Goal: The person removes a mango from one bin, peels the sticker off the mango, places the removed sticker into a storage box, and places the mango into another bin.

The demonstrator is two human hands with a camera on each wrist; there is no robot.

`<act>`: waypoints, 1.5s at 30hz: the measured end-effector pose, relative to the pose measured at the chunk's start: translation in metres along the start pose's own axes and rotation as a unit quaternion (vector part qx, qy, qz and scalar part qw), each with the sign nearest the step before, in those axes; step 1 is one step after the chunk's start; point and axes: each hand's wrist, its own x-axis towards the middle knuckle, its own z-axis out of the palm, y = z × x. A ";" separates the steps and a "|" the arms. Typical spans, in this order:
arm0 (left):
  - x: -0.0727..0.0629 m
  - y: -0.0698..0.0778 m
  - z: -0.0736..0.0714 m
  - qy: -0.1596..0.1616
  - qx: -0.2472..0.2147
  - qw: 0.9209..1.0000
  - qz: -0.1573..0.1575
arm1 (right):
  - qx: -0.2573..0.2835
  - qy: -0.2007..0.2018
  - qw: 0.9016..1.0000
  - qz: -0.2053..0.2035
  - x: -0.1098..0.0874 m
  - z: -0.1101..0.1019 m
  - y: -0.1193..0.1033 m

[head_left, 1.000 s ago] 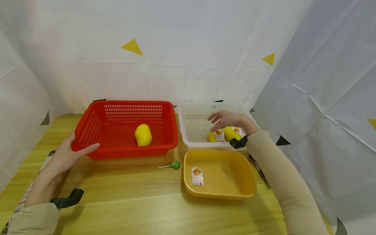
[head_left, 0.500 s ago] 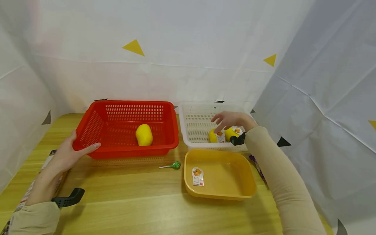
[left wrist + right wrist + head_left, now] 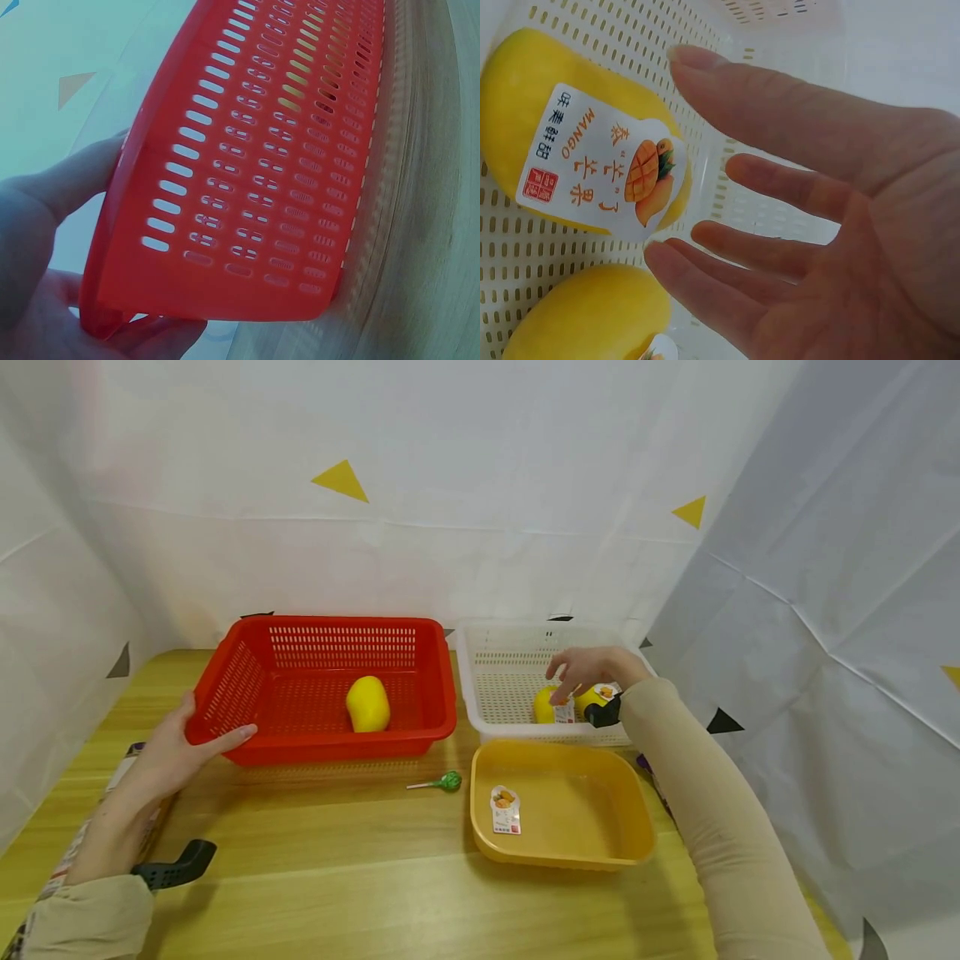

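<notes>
My left hand (image 3: pixel 168 753) grips the front left corner of a red plastic basket (image 3: pixel 330 747), the thumb over its front rim. In the left wrist view the fingers curl round the rim of the red basket (image 3: pixel 225 161). One mango (image 3: pixel 367 705) lies inside it. Over a white basket (image 3: pixel 469 685) hovers my right hand (image 3: pixel 588 667), fingers spread and nothing held. Beneath it lie a mango (image 3: pixel 543 707) and a second mango (image 3: pixel 587 700), both with labels. The right wrist view shows a labelled mango (image 3: pixel 517 97) beside the spread fingertips, apparently apart from them.
A yellow tray (image 3: pixel 585 862) with a mango label (image 3: pixel 505 810) inside stands before the white basket. Left of it lies a green lollipop (image 3: pixel 450 781). A purple-wrapped item (image 3: pixel 645 765) is partly hidden by the right arm. White sheeting (image 3: pixel 480 485) encloses the table.
My right hand has shifted slightly to the right and down over the white basket, closer to the mangoes. The left hand and the red basket stay in place.
</notes>
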 end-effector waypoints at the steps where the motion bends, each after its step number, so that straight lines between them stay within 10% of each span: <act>1: 0.000 0.000 0.000 0.000 0.001 1.000 -0.001 | -0.001 -0.004 1.000 0.003 0.001 0.000 0.000; 45: -0.001 0.000 -0.001 -0.008 0.005 1.000 -0.010 | -0.007 -0.106 0.992 0.062 0.020 0.010 -0.005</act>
